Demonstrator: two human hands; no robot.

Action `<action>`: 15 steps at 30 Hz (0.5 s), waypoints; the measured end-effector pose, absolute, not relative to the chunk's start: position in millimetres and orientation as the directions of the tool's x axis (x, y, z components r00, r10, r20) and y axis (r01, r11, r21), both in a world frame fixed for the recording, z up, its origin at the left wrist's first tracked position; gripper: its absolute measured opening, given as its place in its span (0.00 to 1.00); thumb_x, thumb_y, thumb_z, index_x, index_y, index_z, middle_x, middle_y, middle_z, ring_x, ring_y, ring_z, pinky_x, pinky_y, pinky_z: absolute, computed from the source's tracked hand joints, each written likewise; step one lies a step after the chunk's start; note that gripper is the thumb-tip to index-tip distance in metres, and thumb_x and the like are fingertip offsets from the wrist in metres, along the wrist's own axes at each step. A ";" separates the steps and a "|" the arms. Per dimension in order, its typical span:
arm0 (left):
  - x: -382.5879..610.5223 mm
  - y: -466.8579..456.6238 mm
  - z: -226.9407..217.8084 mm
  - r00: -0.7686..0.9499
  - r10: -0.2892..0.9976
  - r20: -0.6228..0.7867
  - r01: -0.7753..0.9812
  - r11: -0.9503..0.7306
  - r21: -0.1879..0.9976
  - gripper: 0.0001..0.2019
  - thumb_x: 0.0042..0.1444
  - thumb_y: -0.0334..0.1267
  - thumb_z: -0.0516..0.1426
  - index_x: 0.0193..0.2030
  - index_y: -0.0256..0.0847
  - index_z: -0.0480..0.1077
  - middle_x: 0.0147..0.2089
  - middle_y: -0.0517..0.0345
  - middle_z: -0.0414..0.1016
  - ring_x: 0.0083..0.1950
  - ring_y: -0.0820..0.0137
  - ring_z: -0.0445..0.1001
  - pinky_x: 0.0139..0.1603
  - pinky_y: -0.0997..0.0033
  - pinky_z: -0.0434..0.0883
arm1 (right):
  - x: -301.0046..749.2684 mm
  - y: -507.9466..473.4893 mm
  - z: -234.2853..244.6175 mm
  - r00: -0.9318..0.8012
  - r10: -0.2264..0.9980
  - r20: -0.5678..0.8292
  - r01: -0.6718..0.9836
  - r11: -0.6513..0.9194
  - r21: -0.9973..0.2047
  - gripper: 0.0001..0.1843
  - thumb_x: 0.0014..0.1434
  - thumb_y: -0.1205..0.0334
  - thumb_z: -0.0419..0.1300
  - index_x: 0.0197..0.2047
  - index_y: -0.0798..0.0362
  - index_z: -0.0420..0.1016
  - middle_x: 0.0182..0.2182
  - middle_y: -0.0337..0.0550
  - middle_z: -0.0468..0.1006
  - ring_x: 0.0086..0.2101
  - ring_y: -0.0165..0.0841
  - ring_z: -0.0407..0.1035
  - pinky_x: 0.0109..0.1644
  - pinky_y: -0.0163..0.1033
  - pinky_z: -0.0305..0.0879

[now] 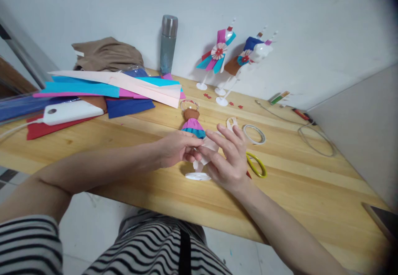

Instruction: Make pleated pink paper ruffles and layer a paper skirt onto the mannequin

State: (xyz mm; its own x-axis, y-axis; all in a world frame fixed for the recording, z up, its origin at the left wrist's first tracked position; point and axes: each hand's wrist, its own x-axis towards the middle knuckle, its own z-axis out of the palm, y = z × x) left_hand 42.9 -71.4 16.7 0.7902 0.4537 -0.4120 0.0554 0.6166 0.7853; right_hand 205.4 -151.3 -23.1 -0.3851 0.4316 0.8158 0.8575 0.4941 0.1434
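Just beyond the left hand (174,148), a layered brown, pink and blue crepe-paper dress (191,122) rises above a round white base (198,177). That hand pinches pale pink paper (212,144); the right hand (230,164) works close against it, though its grip is hard to tell. Yellow-handled scissors (264,170) lie to its right.

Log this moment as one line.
left hand: pinching pale paper | right hand: at same paper, grip unclear | dress: just beyond left hand | tape roll: on table, right of both hands
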 end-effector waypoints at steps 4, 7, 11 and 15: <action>44.4 -74.3 20.5 0.778 0.468 -0.419 0.027 0.641 0.767 0.12 0.59 0.30 0.55 0.24 0.34 0.68 0.18 0.59 0.66 0.21 0.78 0.65 0.21 0.80 0.59 | 206.9 -150.8 -23.3 -0.351 0.435 0.829 0.857 0.506 0.098 0.10 0.59 0.69 0.62 0.42 0.44 0.76 0.55 0.42 0.77 0.59 0.45 0.67 0.67 0.59 0.57; 44.4 -75.7 23.4 0.773 0.470 -0.426 0.012 0.660 0.751 0.14 0.60 0.29 0.55 0.22 0.35 0.67 0.18 0.60 0.67 0.21 0.78 0.66 0.22 0.80 0.60 | 207.6 -149.2 -24.6 -0.330 0.439 0.836 0.840 0.541 0.047 0.10 0.59 0.70 0.61 0.40 0.44 0.77 0.57 0.41 0.76 0.60 0.46 0.67 0.67 0.59 0.55; 44.4 -77.1 21.9 0.781 0.451 -0.433 0.005 0.688 0.725 0.13 0.61 0.30 0.55 0.25 0.35 0.69 0.20 0.58 0.70 0.23 0.78 0.69 0.25 0.80 0.64 | 208.0 -147.7 -24.9 -0.320 0.431 0.844 0.839 0.543 0.040 0.10 0.61 0.70 0.58 0.37 0.46 0.77 0.55 0.43 0.77 0.59 0.45 0.67 0.66 0.58 0.59; 45.7 -78.3 17.4 0.781 0.438 -0.446 -0.048 0.753 0.656 0.10 0.62 0.30 0.54 0.30 0.33 0.71 0.23 0.56 0.74 0.25 0.76 0.73 0.28 0.80 0.69 | 209.0 -147.1 -25.0 -0.263 0.454 0.851 0.847 0.531 -0.021 0.11 0.62 0.70 0.56 0.38 0.46 0.77 0.53 0.45 0.77 0.59 0.43 0.67 0.63 0.58 0.63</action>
